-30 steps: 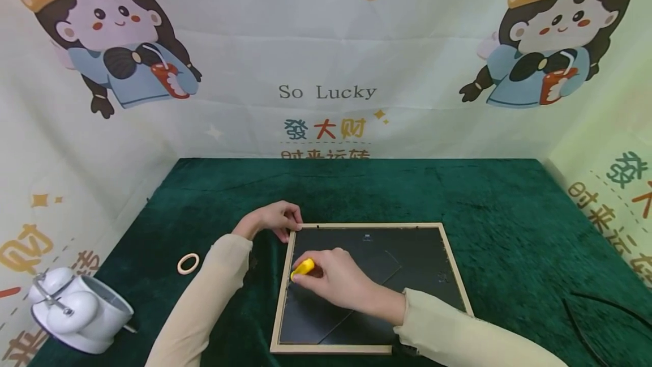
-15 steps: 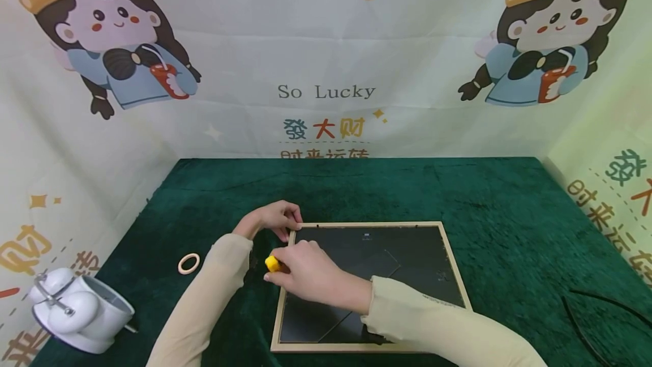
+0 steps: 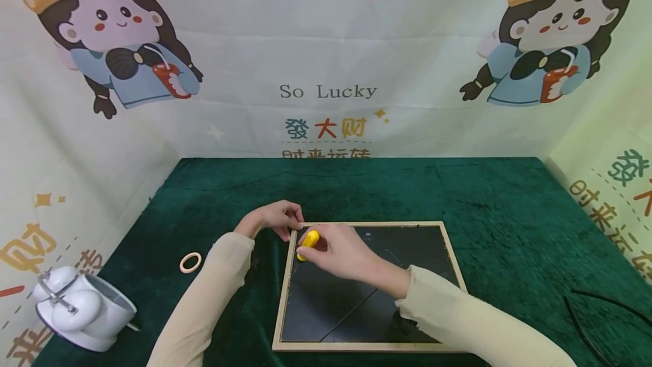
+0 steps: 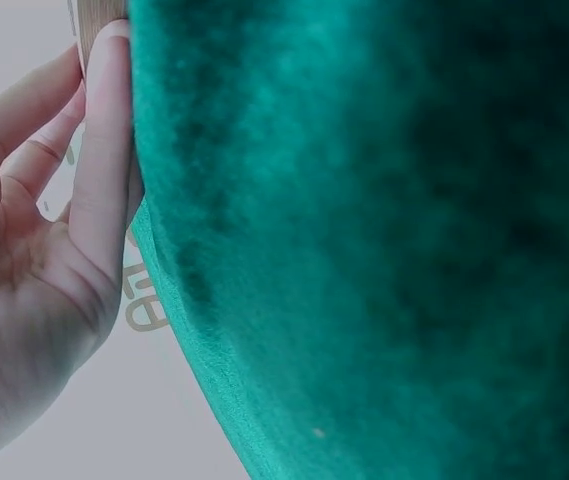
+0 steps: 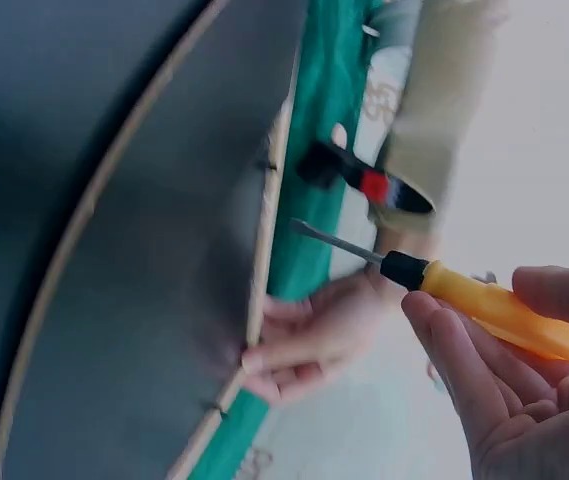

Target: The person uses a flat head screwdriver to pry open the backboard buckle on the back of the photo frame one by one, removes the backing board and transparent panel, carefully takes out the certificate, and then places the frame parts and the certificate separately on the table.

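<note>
A picture frame (image 3: pixel 374 347) with a pale wooden border lies with its black backing (image 3: pixel 316 304) up. At its far left corner my left hand (image 3: pixel 277 217) pinches the wooden edge between thumb and fingers, as the left wrist view (image 4: pixel 54 230) also shows. My right hand (image 3: pixel 346 251) grips a screwdriver (image 5: pixel 489 305) by its yellow handle, above the left side of the backing. In the right wrist view the flat metal tip (image 5: pixel 309 230) points toward the left border, apart from it in that view. Small dark tabs (image 5: pixel 219 408) sit along the border.
A green cloth (image 3: pixel 499 214) covers the table. A white twin-bell alarm clock (image 3: pixel 84 310) stands at the near left, with a light ring (image 3: pixel 191 263) between it and my left forearm. Black thin strips (image 3: pixel 586 333) lie at the near right. A printed curtain (image 3: pixel 326 61) hangs behind.
My right hand with the screwdriver moved left over the frame's edge, then back right and farther away, close to the far left corner. My left hand has stayed at that corner.
</note>
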Demonstrator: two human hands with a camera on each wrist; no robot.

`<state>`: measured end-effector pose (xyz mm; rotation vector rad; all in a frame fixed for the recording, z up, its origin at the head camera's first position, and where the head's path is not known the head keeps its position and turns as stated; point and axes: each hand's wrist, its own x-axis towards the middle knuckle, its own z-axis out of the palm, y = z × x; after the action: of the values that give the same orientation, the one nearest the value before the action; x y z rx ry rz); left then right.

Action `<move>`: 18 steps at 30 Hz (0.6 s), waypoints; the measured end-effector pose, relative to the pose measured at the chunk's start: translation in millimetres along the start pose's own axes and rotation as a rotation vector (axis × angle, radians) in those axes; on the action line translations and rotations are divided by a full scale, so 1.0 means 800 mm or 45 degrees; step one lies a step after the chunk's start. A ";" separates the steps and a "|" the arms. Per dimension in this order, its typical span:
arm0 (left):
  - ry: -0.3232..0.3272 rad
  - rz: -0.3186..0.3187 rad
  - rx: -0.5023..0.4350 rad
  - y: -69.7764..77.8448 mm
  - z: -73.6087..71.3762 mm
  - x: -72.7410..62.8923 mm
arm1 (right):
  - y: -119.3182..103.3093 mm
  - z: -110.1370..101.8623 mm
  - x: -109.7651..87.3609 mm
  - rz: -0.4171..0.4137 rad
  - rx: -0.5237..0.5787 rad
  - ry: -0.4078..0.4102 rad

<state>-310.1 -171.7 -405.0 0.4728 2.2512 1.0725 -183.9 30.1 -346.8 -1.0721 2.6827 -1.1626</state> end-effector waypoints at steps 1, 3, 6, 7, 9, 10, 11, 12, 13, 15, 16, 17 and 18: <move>0.000 -0.004 0.001 0.000 0.000 0.000 | 0.001 -0.006 -0.002 0.009 0.015 0.005; 0.000 -0.011 0.003 0.000 0.000 0.001 | 0.006 -0.018 -0.006 0.030 0.056 0.009; -0.001 -0.014 -0.001 -0.001 -0.001 0.001 | 0.017 -0.035 -0.014 0.064 0.131 0.013; 0.000 -0.011 -0.005 -0.001 -0.001 0.002 | 0.021 -0.041 -0.018 0.073 0.159 0.016; -0.002 -0.002 -0.013 -0.001 0.000 0.001 | 0.032 -0.051 -0.026 0.087 0.229 0.022; -0.002 0.007 -0.017 -0.001 0.000 0.001 | 0.037 -0.056 -0.030 0.097 0.263 0.026; -0.001 0.013 -0.022 -0.001 0.000 0.000 | 0.043 -0.061 -0.034 0.105 0.300 0.031; -0.001 0.021 -0.024 -0.001 0.001 -0.001 | 0.050 -0.066 -0.039 0.114 0.327 0.038; 0.002 0.028 -0.026 -0.001 0.001 -0.002 | 0.056 -0.071 -0.043 0.121 0.360 0.044; 0.011 0.032 -0.025 -0.001 0.002 -0.003 | 0.068 -0.080 -0.052 0.139 0.415 0.059; 0.014 0.037 -0.022 0.000 0.002 -0.004 | 0.074 -0.085 -0.056 0.155 0.436 0.068; 0.019 0.033 -0.020 0.000 0.002 -0.005 | 0.079 -0.090 -0.061 0.172 0.456 0.075; 0.024 0.032 -0.017 0.000 0.003 -0.005 | 0.084 -0.095 -0.065 0.191 0.476 0.082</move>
<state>-305.7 -172.6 -404.7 0.4884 2.2588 1.1081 -204.8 142.6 -347.9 -0.7741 2.3973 -1.6035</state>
